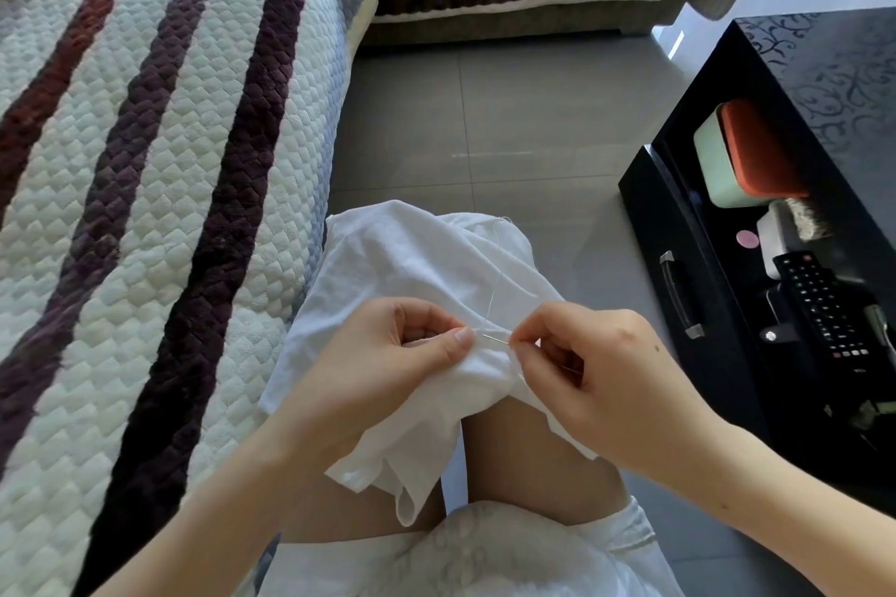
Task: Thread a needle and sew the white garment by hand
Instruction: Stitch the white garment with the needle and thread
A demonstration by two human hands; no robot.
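Observation:
The white garment (417, 257) lies draped over my knees in the middle of the view. My left hand (388, 354) pinches a fold of the cloth between thumb and fingers. A thin needle (495, 338) lies nearly level in that fold, between the two hands. My right hand (591, 364) pinches the needle's right end with thumb and forefinger. A fine white thread (494, 286) runs up from the needle across the garment toward its far edge.
A quilted sofa cover (145, 160) with dark stripes fills the left side. To the right, a black cabinet (688, 228) has its drawer open, holding a remote (819, 305), a green and orange box (742, 155) and small items. Grey floor tiles (485, 112) lie ahead.

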